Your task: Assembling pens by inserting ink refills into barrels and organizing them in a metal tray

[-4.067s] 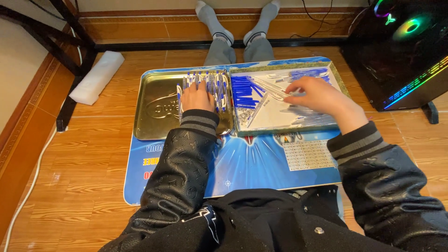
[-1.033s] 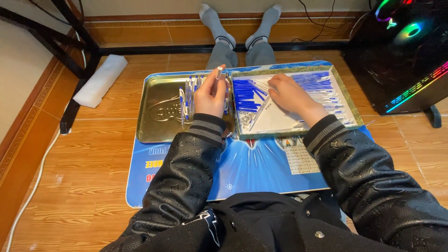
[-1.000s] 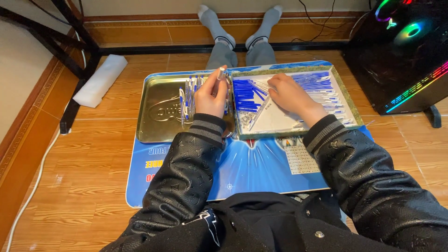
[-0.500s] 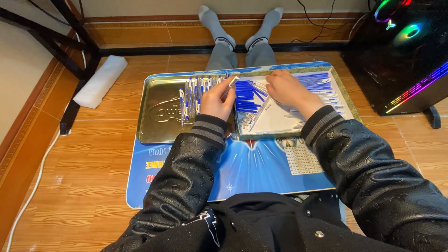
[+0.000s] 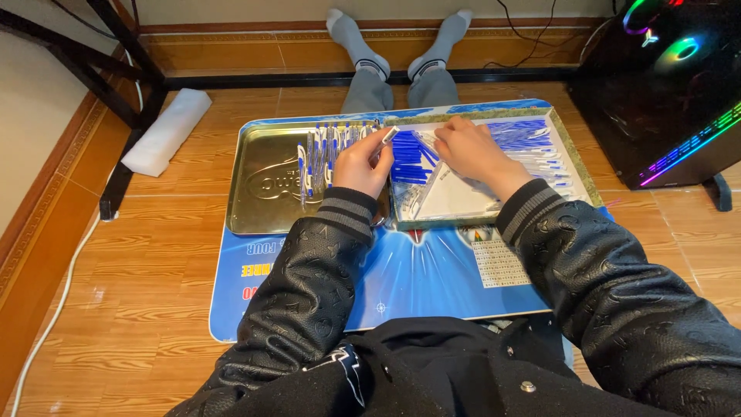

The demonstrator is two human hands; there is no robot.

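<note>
My left hand holds a white pen barrel upright-tilted at the inner edge of a gold metal tray. A row of assembled blue and white pens lies in that tray behind the hand. My right hand rests fingers-down on a pile of blue pen parts in a second tray to the right. More white and blue pen pieces lie at that tray's far side. Whether the right fingers pinch a part is hidden.
Both trays sit on a blue printed mat on a wooden floor. Another person's socked feet lie beyond the trays. A white foam block and black desk legs are left; a lit computer case stands right.
My right hand has slid left across its tray onto the blue pile. My left hand has shifted right, lifting a white barrel to the trays' shared edge.
</note>
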